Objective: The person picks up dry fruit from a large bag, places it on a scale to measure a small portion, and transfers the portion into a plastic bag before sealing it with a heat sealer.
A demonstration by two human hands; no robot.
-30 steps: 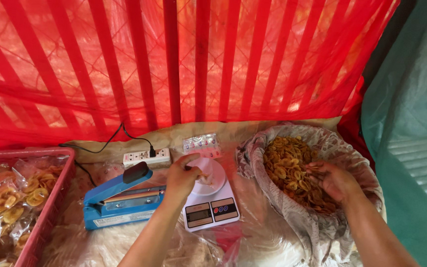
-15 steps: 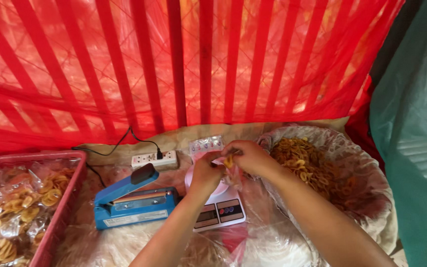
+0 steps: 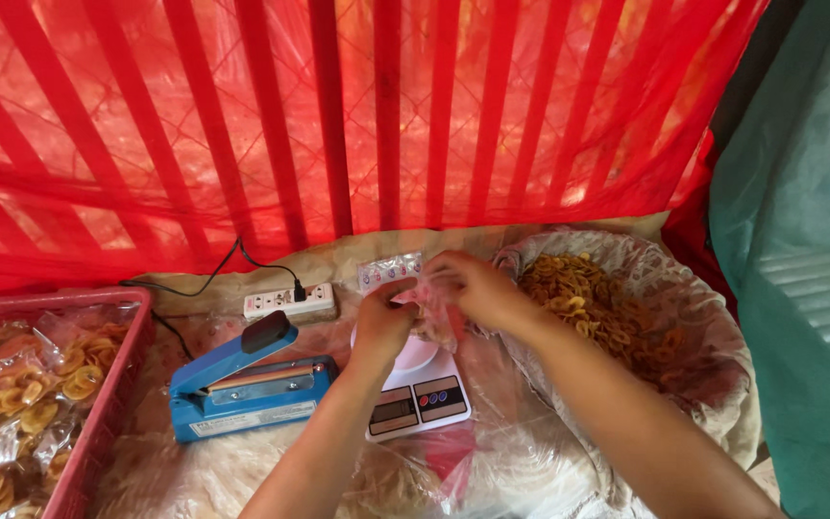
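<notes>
Pinched between both hands, above the scale: one small clear plastic bag (image 3: 431, 306) with fried snack pieces inside.

- Left hand (image 3: 383, 322): fingers curled closed on the bag's left side.
- Right hand (image 3: 468, 286): fingers closed on the bag's upper right edge, touching the left hand's fingertips.
- Digital kitchen scale (image 3: 417, 399): one, white, round pink-white platform, two small display panels at its near edge; directly below the bag and hands; contact between bag and platform not discernible.
- Heat sealer (image 3: 247, 387): one, blue, black handle raised at an angle; just left of the scale.
- Power strip (image 3: 290, 302): one, white, one black plug seated, black cable running left; behind the sealer, toward the far edge of the mat.
- Large sack (image 3: 684, 317): one, lined with clear plastic, mouth open; right of the scale; holds a loose heap of golden-brown ring-shaped snacks (image 3: 588, 298).
- Red plastic crate (image 3: 112, 404): one, at the left edge; holds several filled clear snack packets (image 3: 21, 394), exact count not discernible.
- Small printed sachet strip (image 3: 388, 270): one, behind the hands.
- Red netting (image 3: 338, 115): backdrop along the far side.
</notes>
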